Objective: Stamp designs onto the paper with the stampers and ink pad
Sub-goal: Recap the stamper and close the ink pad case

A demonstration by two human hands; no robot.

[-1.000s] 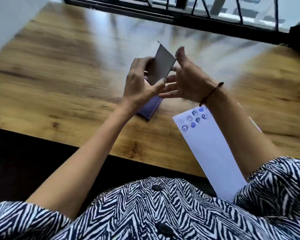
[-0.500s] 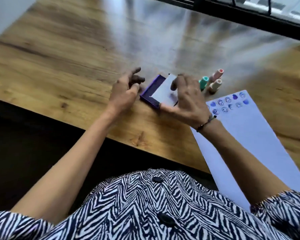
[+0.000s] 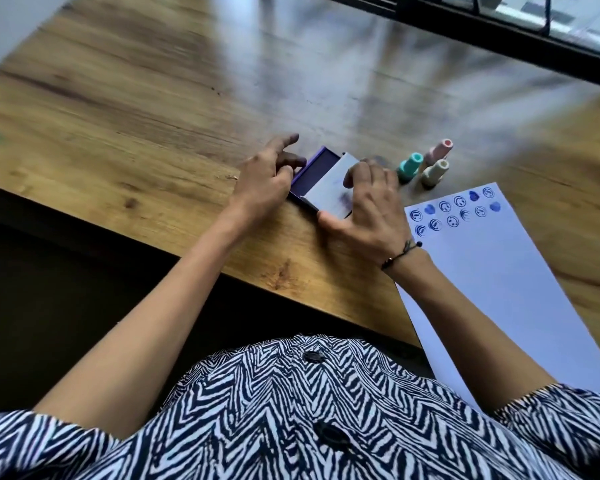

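Note:
A purple ink pad (image 3: 311, 170) lies flat on the wooden table, its pale lid (image 3: 329, 194) resting partly over it. My left hand (image 3: 269, 180) touches the pad's left edge with curled fingers. My right hand (image 3: 368, 209) presses on the lid, thumb at its near corner. Three small stampers stand just right of the pad: a teal one (image 3: 409, 166), a pink one (image 3: 440, 150) and a cream one (image 3: 434, 172). The white paper (image 3: 499, 289) lies at the right, with several blue stamped faces and blots (image 3: 454, 213) along its far end.
The wooden table (image 3: 118, 133) has its near edge running diagonally under my forearms. A dark window frame (image 3: 499, 36) borders the far side. The paper overhangs the near table edge toward my striped shirt.
The ink pad, held up off the table in both hands a second ago, now lies flat on it. The lid has come down over the pad. The view has shifted, showing the stampers.

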